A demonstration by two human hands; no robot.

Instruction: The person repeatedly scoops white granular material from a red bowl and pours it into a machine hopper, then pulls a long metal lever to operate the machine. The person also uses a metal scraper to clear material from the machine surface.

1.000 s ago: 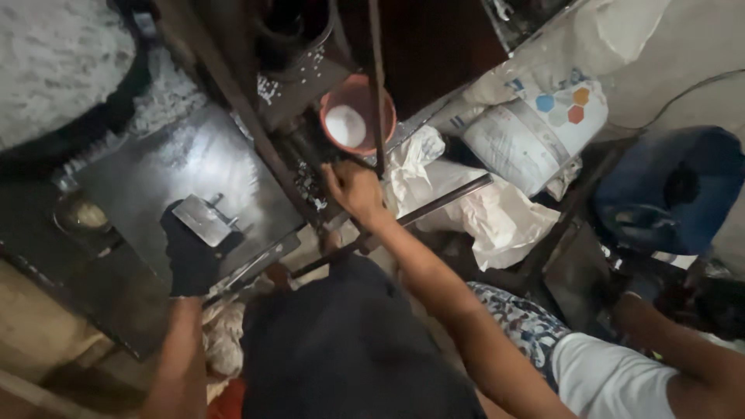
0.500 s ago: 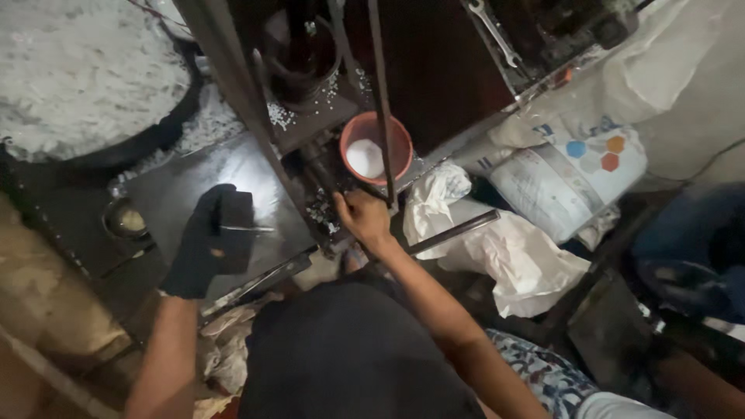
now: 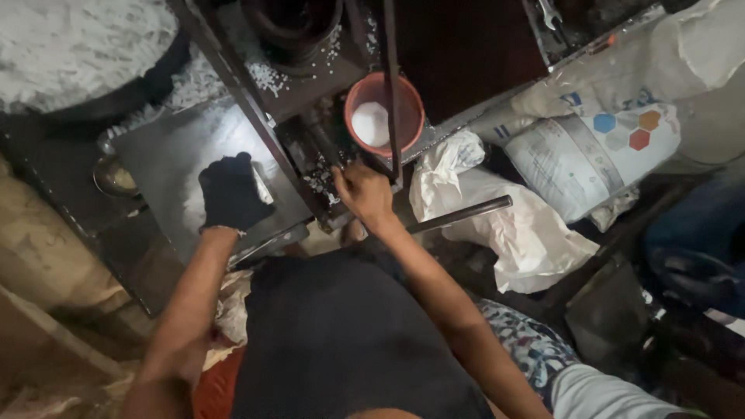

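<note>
Gloved left hand [image 3: 230, 192] clamps block [image 3: 262, 185] on plate [image 3: 167, 151], frame centre-left; right hand [image 3: 363, 194] grips lever [image 3: 390, 85]; pellets [image 3: 371, 124] wait in bowl [image 3: 410, 105].

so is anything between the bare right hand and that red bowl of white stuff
Yes. A thin dark upright rod crosses in front of the red bowl, directly above the right hand. The hand rests just below the bowl at the machine's frame.

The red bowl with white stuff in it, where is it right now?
In the head view the red bowl sits top centre, on the dark machine frame just above the bare right hand, with a thin upright rod crossing in front of it and the white sack to its right.
</note>
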